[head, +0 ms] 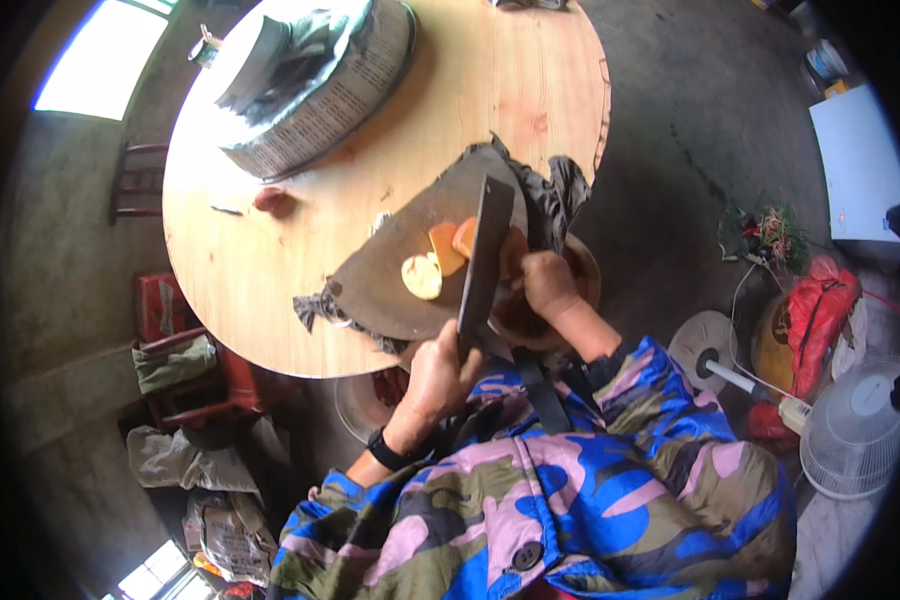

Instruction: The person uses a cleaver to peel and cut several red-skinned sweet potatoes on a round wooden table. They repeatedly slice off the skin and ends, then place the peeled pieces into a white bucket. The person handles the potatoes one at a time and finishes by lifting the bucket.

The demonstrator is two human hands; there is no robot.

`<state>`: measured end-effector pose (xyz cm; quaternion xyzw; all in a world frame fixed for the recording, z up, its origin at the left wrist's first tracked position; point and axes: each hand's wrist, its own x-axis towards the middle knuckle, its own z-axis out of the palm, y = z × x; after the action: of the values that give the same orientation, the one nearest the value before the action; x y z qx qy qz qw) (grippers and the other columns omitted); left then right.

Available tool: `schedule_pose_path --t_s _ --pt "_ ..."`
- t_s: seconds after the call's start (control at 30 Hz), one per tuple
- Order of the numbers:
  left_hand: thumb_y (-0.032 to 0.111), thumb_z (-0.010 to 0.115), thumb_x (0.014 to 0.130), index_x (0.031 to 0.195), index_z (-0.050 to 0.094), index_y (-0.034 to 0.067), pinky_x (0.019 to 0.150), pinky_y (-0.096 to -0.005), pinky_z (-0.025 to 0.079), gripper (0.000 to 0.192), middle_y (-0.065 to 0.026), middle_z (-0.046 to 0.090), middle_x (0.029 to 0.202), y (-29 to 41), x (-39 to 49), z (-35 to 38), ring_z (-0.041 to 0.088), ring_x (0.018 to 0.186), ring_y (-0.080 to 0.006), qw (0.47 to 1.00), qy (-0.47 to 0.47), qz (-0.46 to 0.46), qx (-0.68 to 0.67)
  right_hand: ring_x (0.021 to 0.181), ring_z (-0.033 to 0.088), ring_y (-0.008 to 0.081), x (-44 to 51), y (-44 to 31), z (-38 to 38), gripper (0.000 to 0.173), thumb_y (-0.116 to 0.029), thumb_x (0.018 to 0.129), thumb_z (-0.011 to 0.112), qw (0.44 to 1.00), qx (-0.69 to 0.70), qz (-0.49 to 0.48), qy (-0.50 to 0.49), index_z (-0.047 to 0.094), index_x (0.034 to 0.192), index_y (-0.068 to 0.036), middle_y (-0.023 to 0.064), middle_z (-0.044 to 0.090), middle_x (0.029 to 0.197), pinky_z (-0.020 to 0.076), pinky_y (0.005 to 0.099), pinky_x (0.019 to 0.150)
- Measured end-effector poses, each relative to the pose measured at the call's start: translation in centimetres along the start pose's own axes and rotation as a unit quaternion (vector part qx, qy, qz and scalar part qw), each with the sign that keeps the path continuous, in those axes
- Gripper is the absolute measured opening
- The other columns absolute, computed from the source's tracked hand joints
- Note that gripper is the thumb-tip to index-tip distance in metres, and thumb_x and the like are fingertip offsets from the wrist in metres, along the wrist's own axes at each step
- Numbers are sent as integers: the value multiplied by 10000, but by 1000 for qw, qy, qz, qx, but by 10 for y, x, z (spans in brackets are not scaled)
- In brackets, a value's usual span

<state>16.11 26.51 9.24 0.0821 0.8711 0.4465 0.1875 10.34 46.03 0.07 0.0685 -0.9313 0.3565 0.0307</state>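
Observation:
My left hand (439,375) is closed around the handle of a broad dark cleaver (487,247), its blade pointing away from me over a dark board (375,277). Just right of the blade, my right hand (551,286) has its fingers curled at the end of a reddish-skinned root (513,251), seemingly a sweet potato, partly hidden by blade and fingers. Left of the blade, orange cut pieces (445,247) and a paler yellow slice (421,277) lie on the board. Dark cloth (559,195) shows around the board's edges.
The board rests on a round wooden table (465,97) bearing a large newspaper-patterned round container (330,112) and a small reddish root (271,200). Below the table edge are a basin (356,409) at left and a bowl (589,274) at right. A fan (855,427) stands far right.

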Motion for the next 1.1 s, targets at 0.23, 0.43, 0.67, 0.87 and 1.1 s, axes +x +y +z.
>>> schedule_pose_path --t_s 0.23,0.43,0.67,0.87,1.1 --pt "42 503 794 1053 549 -34 601 -252 465 275 -20 598 744 -4 5 -18 518 669 -77 955 -78 -168 -230 483 490 139 1 -2 -4 194 -123 726 472 966 178 186 4 486 557 -29 97 431 503 347 290 461" --pt "31 481 794 1045 550 -32 565 -238 446 267 -9 578 733 -9 4 -25 498 630 -71 961 -59 -128 -237 525 545 219 -6 -7 -20 191 -154 756 486 990 108 88 -3 512 597 -50 144 476 558 389 322 498" --pt "91 546 793 845 505 13 493 -347 420 102 -154 543 607 -11 -29 -66 538 530 -278 984 155 -75 45 718 605 344 4 -17 -23 122 -133 790 518 993 40 113 4 636 759 -130 188 581 741 475 387 621" --pt "142 563 767 822 476 14 553 -461 425 163 -233 542 659 -29 -29 -68 542 654 -444 969 92 -121 197 769 617 333 12 -20 -22 166 -161 804 513 991 56 119 -34 678 797 -155 184 603 781 478 384 663" --pt "146 600 734 822 460 24 528 -480 461 206 -216 565 611 -15 -30 -30 579 598 -407 980 7 16 197 706 614 330 0 -4 -14 150 -136 753 553 999 4 38 -9 692 810 -142 168 609 725 487 391 644"
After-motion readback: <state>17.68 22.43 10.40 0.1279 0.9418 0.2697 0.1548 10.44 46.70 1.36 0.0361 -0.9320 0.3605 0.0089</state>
